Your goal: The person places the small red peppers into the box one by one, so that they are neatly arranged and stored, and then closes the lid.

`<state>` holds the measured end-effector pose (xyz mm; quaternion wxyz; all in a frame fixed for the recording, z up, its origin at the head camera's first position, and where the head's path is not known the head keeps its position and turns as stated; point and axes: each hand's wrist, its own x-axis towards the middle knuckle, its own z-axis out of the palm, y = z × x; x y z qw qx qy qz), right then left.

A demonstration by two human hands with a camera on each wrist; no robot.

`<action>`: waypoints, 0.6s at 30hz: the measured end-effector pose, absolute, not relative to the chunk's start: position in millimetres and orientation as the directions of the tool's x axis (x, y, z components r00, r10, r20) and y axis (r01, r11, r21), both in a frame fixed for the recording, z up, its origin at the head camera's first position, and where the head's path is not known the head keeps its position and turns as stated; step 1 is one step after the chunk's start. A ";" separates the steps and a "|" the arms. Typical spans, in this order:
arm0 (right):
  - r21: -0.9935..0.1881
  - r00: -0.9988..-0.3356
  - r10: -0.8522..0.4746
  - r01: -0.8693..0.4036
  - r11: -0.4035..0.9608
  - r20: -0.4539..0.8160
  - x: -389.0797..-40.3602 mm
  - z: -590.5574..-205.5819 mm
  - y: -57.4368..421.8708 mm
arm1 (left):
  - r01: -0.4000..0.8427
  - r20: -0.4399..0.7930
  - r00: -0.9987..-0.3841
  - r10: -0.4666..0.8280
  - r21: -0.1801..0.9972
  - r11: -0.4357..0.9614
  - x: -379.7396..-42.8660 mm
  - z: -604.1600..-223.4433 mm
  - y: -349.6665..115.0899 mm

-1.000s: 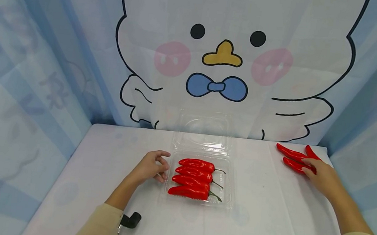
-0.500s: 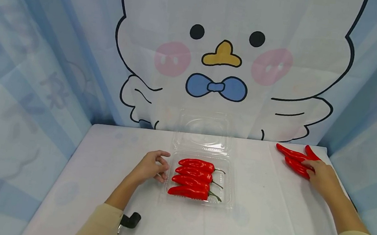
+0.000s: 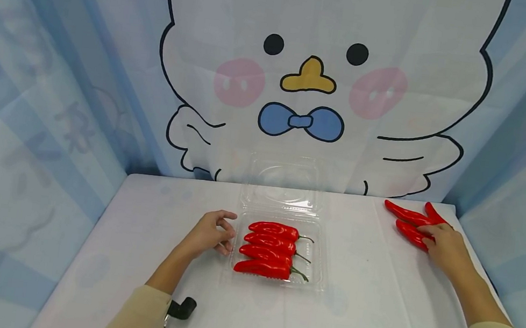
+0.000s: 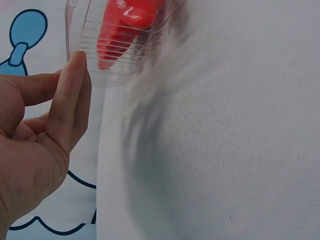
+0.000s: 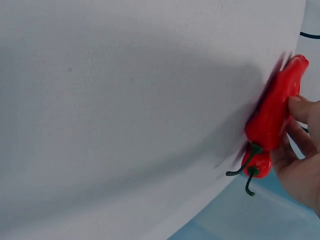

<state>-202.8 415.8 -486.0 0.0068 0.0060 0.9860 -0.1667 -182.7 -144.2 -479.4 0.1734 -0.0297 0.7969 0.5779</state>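
Note:
My right hand (image 3: 450,251) is at the far right of the table, pinching a red chili pepper (image 3: 411,234) between thumb and fingers. In the right wrist view the thumb lies on the side of this pepper (image 5: 275,112), and its green stem hangs free. Two more red peppers (image 3: 403,213) lie right behind it. My left hand (image 3: 208,232) rests beside a clear plastic clamshell box (image 3: 322,263), fingers loosely bent and fingertips at its left wall. Several red peppers (image 3: 266,269) lie side by side in the box, stems to the right.
The box's clear lid (image 3: 284,174) stands raised at the back against the printed curtain (image 3: 302,157). A white cloth covers the table (image 3: 364,305), whose right edge runs close by my right hand. Blue curtains (image 3: 39,160) close off both sides.
My right hand has shifted slightly left, its thumb and fingers resettling on the near pepper, which has turned and moved a little. The left hand and the box have stayed in place.

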 end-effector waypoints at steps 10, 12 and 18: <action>-0.364 -0.993 0.038 0.076 0.928 -0.110 -204.0 -485.6 417.1 | -0.239 -0.301 -0.940 0.161 0.917 0.319 -181.7 -480.0 -145.2; -0.375 -0.993 0.040 0.079 0.924 -0.110 -203.3 -487.5 417.4 | -0.239 -0.301 -0.940 0.161 0.918 0.318 -181.7 -479.9 -145.1; -0.414 -0.992 0.067 0.104 0.904 -0.103 -201.4 -494.5 418.1 | -0.240 -0.301 -0.940 0.159 0.917 0.319 -181.6 -479.5 -144.8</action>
